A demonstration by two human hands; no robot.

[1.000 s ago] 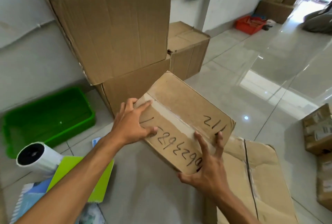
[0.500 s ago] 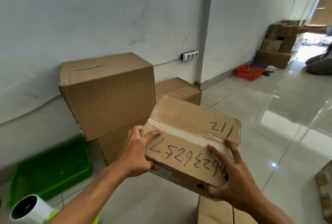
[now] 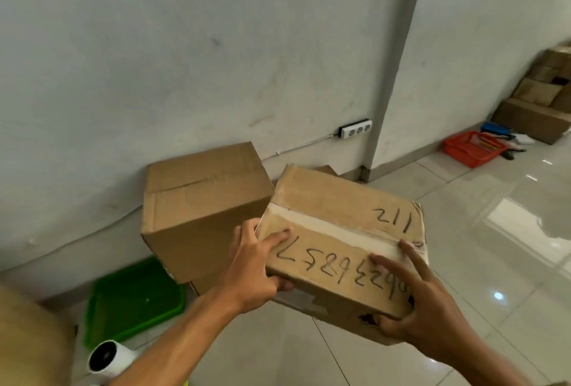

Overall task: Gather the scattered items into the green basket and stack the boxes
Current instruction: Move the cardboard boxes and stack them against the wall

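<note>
Cardboard box (image 3: 346, 240) with handwritten black numbers and a strip of clear tape across its top is held off the tiled floor (image 3: 463, 231) between both hands, tilted slightly, just in front and to the right of a larger plain cardboard box (image 3: 200, 200) that sits on top of another box against the white wall (image 3: 185, 45). Left hand (image 3: 256, 271) grips the near left corner, thumb lying on the top face and fingers curled underneath. Right hand (image 3: 432, 311) grips the near right corner, two fingers spread on the top and the thumb wrapped round the front edge. Low on the left, the green basket (image 3: 133, 299) rests on the floor beside the stack. A white roll (image 3: 108, 358) lies near the bottom edge. Farther off by the right wall sit an orange basket (image 3: 472, 147) and more cartons (image 3: 537, 101), and a power strip (image 3: 355, 128) is fixed to the wall.
</note>
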